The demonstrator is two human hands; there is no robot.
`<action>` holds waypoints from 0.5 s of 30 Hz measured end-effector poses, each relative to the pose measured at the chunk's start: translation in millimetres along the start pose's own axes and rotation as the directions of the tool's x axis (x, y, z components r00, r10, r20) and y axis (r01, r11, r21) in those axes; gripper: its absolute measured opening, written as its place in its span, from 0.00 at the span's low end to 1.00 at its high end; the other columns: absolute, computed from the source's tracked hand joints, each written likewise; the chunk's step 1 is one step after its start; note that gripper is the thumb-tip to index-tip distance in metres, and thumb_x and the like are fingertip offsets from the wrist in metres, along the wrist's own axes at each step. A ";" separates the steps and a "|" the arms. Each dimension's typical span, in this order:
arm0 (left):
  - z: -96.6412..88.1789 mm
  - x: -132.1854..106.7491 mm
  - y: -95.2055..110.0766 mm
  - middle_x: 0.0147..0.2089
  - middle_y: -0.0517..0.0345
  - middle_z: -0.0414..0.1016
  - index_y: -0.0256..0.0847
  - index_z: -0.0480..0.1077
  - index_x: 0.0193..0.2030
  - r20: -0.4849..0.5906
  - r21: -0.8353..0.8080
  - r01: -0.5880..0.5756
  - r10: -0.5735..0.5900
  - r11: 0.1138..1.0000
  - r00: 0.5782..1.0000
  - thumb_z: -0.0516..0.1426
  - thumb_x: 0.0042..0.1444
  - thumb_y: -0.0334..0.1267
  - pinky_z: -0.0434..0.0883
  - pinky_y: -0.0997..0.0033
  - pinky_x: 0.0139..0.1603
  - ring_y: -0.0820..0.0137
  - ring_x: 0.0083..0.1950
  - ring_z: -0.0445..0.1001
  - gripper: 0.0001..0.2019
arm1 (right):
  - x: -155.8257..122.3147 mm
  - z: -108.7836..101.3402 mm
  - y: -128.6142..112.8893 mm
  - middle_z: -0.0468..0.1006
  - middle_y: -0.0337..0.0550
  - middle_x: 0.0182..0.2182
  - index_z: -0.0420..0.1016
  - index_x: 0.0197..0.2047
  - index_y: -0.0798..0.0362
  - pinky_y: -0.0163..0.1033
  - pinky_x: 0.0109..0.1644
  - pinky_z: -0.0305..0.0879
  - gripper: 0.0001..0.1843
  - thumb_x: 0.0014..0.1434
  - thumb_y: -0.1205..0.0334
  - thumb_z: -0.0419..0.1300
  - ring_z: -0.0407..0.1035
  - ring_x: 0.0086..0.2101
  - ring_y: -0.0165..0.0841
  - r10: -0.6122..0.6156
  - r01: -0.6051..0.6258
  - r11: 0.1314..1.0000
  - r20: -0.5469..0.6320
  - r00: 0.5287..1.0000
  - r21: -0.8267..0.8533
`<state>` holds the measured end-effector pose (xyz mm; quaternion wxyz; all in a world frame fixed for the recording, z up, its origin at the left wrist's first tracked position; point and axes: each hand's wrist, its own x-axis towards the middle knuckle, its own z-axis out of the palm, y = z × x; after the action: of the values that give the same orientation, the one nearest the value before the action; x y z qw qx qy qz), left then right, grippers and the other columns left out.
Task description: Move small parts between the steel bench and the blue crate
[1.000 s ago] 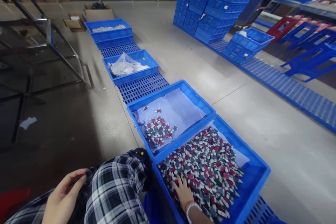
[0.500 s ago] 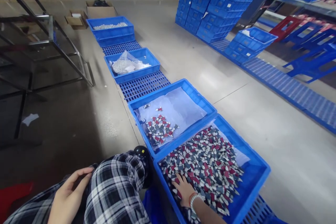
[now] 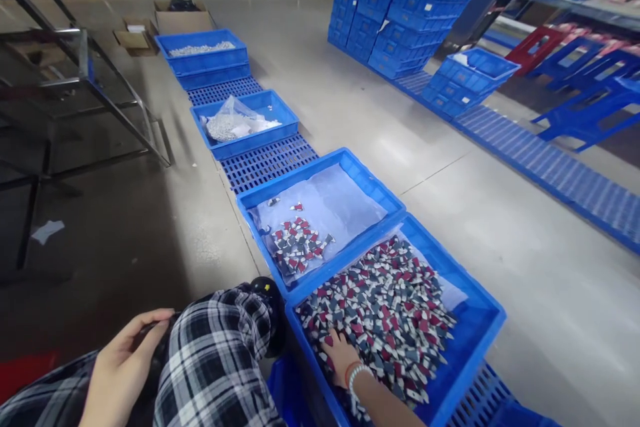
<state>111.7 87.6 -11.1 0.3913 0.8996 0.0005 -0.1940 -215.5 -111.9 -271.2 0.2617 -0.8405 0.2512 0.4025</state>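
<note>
My right hand (image 3: 340, 357) rests palm down on a heap of small red, white and grey pointed pieces (image 3: 380, 320), which fills a blue plastic crate (image 3: 480, 327) lined with clear film. It has its fingers apart and holds nothing I can see. My left hand (image 3: 123, 363) is curled at the lower left beside my plaid trouser leg (image 3: 215, 360). A small dark shape shows by its fingers, too shadowed to identify. A second blue crate (image 3: 320, 177) lies just ahead, with a smaller group of the same pieces (image 3: 297, 247) on its film.
Further along, blue crates hold a clear bag of pale pieces (image 3: 230, 123) and a pale heap (image 3: 201, 49) on blue pallet grating (image 3: 267, 161). Stacked blue crates (image 3: 395, 10) and blue stools (image 3: 585, 113) stand at the right. A metal frame (image 3: 85, 80) stands at the left.
My right hand has shifted slightly across the heap and my left hand has drawn a little toward my leg. The whole view has moved slightly left.
</note>
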 end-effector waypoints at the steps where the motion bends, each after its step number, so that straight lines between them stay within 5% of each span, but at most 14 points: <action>1: 1.3 0.0 4.0 0.45 0.53 0.83 0.45 0.79 0.36 -0.006 0.008 -0.026 0.026 1.000 1.000 0.60 0.37 0.56 0.66 0.41 0.68 0.42 0.56 0.77 0.22 | -3.7 2.6 -0.5 0.46 0.50 0.72 0.63 0.67 0.47 0.59 0.63 0.67 0.37 0.58 0.63 0.71 0.51 0.67 0.55 0.005 -0.005 1.000 -0.016 1.000 0.000; 5: 19.2 4.6 30.6 0.47 0.53 0.82 0.42 0.76 0.40 0.042 0.048 -0.201 0.199 0.979 0.979 0.58 0.48 0.55 0.69 0.46 0.65 0.49 0.56 0.78 0.20 | -15.6 12.0 4.7 0.46 0.48 0.72 0.65 0.65 0.48 0.57 0.63 0.68 0.34 0.58 0.64 0.71 0.51 0.67 0.54 -0.049 0.052 0.998 -0.066 0.997 0.035; 8: 60.0 4.0 62.4 0.48 0.50 0.80 0.37 0.74 0.45 0.207 0.095 -0.383 0.358 0.919 0.910 0.55 0.64 0.51 0.73 0.48 0.60 0.58 0.51 0.79 0.17 | -22.3 18.9 9.4 0.46 0.48 0.72 0.67 0.63 0.48 0.57 0.64 0.67 0.31 0.59 0.65 0.70 0.50 0.67 0.54 -0.067 0.078 0.993 -0.120 0.991 0.089; 11: 131.7 -13.9 89.2 0.48 0.52 0.79 0.36 0.74 0.49 0.544 0.118 -0.587 0.442 0.801 0.713 0.57 0.69 0.45 0.76 0.55 0.53 0.63 0.47 0.79 0.13 | -26.9 28.1 13.2 0.49 0.49 0.71 0.69 0.61 0.51 0.58 0.63 0.67 0.30 0.57 0.65 0.71 0.50 0.67 0.54 -0.036 0.066 0.980 -0.163 0.986 0.186; 13: 188.4 -34.5 93.6 0.47 0.53 0.79 0.37 0.75 0.48 0.738 0.147 -0.690 0.385 0.709 0.553 0.59 0.68 0.43 0.77 0.56 0.52 0.65 0.46 0.79 0.11 | -29.2 35.9 18.3 0.52 0.48 0.70 0.71 0.58 0.50 0.55 0.64 0.67 0.28 0.56 0.65 0.73 0.53 0.66 0.51 0.029 0.034 0.958 -0.215 0.976 0.283; 15: 239.9 -56.3 83.5 0.49 0.52 0.78 0.37 0.74 0.50 0.844 0.216 -0.748 0.265 0.628 0.466 0.61 0.67 0.42 0.78 0.56 0.51 0.64 0.47 0.79 0.11 | -31.5 45.6 27.6 0.56 0.47 0.69 0.71 0.58 0.49 0.52 0.63 0.67 0.28 0.56 0.64 0.73 0.57 0.64 0.48 0.134 -0.010 0.916 -0.283 0.950 0.400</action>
<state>-11.3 -130.8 -81.1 0.1108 0.7592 -0.5005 -0.4010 -275.1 -96.3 -276.9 0.3682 -0.8124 0.3957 0.2187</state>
